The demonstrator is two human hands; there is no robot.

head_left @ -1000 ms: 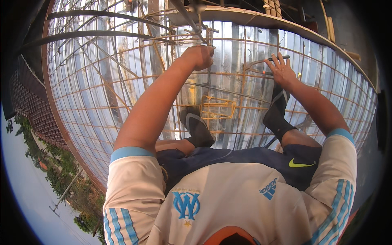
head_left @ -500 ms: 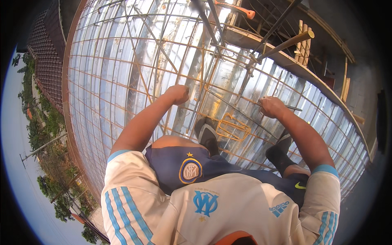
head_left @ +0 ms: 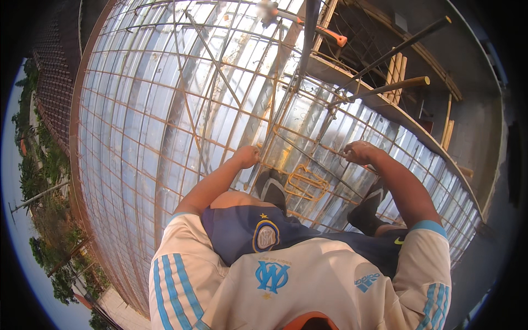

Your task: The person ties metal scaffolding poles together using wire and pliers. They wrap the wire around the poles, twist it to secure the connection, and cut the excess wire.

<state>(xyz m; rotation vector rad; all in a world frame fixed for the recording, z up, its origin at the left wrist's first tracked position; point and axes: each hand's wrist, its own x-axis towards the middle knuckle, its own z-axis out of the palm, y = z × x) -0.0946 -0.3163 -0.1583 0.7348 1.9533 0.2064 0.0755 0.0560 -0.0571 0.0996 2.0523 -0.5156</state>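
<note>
Both my hands reach over a grid of rusty reinforcing bars (head_left: 181,88) laid on corrugated metal sheeting (head_left: 126,118). My left hand (head_left: 247,157) is closed beside a bar left of centre; whatever its fingers grip is hidden. My right hand (head_left: 360,152) is also closed, close to a bar on the right, and what it holds I cannot make out. A small reddish bit shows just below it. Between my hands and nearer my feet lie bent yellowish-brown wire-like loops (head_left: 308,182), looking like rebar stirrups.
At the far side lies a hammer (head_left: 330,36) with an orange-and-black handle. Poles (head_left: 410,85) jut across an opening at the far right, edged by a board (head_left: 407,121). My shoes (head_left: 271,190) stand among the bars. A tiled roof (head_left: 58,91) and trees lie beyond the left edge.
My left hand has come down nearer my body. At my right hand, the dark rod that stuck out to the right no longer shows. The whole view has shifted somewhat, revealing more of the hammer.
</note>
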